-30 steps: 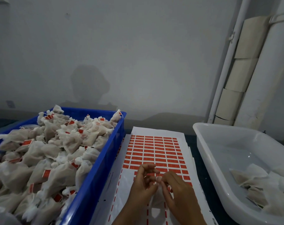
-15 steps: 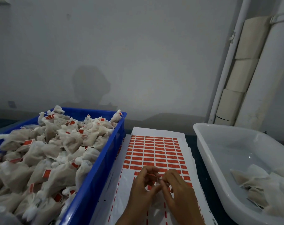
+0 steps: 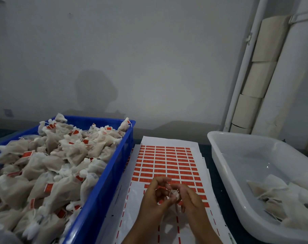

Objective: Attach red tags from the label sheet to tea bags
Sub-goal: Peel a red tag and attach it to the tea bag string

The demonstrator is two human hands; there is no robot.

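A white label sheet (image 3: 167, 162) with rows of red tags lies in the middle of the table; its near part is stripped. Over that near part my left hand (image 3: 154, 199) and my right hand (image 3: 190, 199) meet. Between their fingertips is the gathered top of a white tea bag (image 3: 174, 193), pinched by both hands. The rest of the bag hangs below and is mostly hidden by my hands. A thin red strip shows at my left fingertips; I cannot tell whether it is a tag or the sheet behind.
A blue crate (image 3: 103, 191) heaped with tagged tea bags (image 3: 49, 166) stands at the left. A white tub (image 3: 225, 175) at the right holds a few untagged bags (image 3: 282, 199). A wall with white pipes (image 3: 241, 67) rises behind.
My hands stayed over the near end of the sheet; the fingertips shifted slightly and the bag's gathered top now shows between them.
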